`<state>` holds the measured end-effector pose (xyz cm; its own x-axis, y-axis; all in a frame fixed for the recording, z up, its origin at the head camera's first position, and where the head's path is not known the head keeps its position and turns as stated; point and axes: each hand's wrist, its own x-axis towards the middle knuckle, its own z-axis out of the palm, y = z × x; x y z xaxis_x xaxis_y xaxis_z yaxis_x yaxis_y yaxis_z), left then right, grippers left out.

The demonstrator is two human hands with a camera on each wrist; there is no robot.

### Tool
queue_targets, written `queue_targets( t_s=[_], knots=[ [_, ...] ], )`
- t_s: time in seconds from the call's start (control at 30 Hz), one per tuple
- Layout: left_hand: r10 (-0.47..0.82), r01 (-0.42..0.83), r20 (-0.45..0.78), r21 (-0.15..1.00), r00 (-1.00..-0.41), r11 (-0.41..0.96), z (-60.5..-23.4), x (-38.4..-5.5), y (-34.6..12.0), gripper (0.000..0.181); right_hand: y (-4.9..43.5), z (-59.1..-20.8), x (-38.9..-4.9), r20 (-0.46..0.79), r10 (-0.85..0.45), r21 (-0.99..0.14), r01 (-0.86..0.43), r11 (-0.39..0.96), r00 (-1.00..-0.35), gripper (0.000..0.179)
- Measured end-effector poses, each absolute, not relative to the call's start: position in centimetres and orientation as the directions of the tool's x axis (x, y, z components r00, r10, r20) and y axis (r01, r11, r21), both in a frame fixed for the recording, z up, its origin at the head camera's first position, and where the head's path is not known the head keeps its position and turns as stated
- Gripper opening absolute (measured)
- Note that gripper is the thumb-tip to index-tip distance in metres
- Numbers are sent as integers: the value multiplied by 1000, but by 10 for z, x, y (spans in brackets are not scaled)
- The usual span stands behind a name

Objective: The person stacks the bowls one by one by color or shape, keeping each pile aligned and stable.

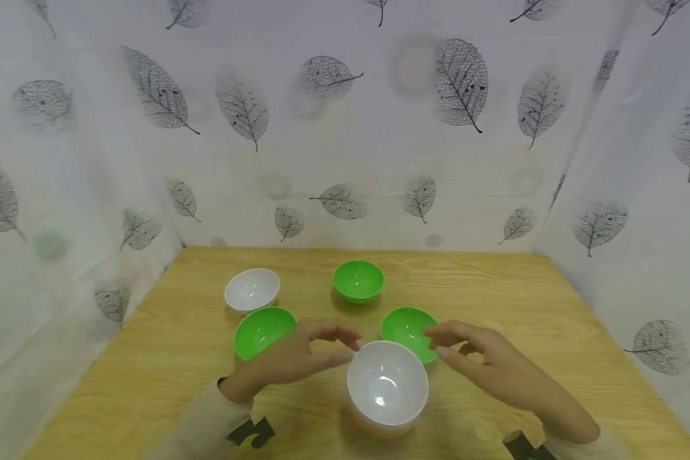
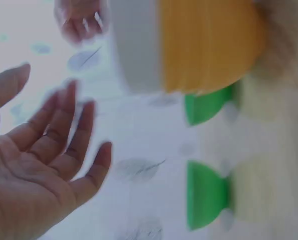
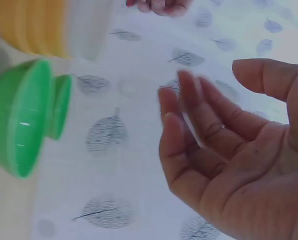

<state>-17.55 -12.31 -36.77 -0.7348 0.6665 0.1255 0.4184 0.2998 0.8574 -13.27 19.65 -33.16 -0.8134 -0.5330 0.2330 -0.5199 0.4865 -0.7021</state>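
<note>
A stack of bowls stands near the table's front, with a white bowl (image 1: 386, 384) on top and several orange bowls (image 2: 209, 47) nested beneath it. My left hand (image 1: 310, 350) is raised just left of the stack, fingertips close to the white rim in the head view. On the other side, my right hand (image 1: 485, 361) hovers with loosely bent fingers that hold nothing. Its fingertips overlap a green bowl (image 1: 405, 326) in the head view. In both wrist views the palms face the stack, with a gap between the fingers and the bowls.
A second green bowl (image 1: 259, 329) sits behind my left wrist, and a white bowl (image 1: 252, 291) is just behind that one. Farther back in the middle is another green bowl (image 1: 358, 280). A leaf-patterned white curtain (image 1: 374, 153) encloses the wooden table (image 1: 471, 275) at its back and sides.
</note>
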Motion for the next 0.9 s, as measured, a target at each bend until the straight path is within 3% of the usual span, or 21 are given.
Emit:
queue_targets(
  t_s=[0.1,0.23,0.43,0.57,0.67,0.77,0.9],
  knots=[
    [582,394,199,890,-788,229,-356,-178,-140,16,196,-306,-136,261,-546,-724,-536,435,-796,19],
    [437,411,332,906,-836,98,-346,-181,-170,11,185,-276,-143,306,-553,-726,-566,391,-775,19],
    [31,411,418,902,-908,-132,-332,-179,-218,12,153,-252,-159,299,-544,-758,-541,363,-784,15],
    [-306,464,373,825,-876,-322,-325,-182,-238,12,129,-250,-177,264,-547,-814,-488,315,-795,21],
    [-475,505,301,771,-827,-389,-323,-185,-248,17,109,-251,-193,232,-575,-849,-452,274,-785,29],
    [-531,486,229,768,-816,-417,-324,-188,-257,21,89,-253,-209,194,-596,-885,-401,236,-779,35],
    [-518,392,129,809,-846,-438,-330,-198,-267,22,65,-253,-226,122,-600,-929,-303,210,-791,42]
  ],
)
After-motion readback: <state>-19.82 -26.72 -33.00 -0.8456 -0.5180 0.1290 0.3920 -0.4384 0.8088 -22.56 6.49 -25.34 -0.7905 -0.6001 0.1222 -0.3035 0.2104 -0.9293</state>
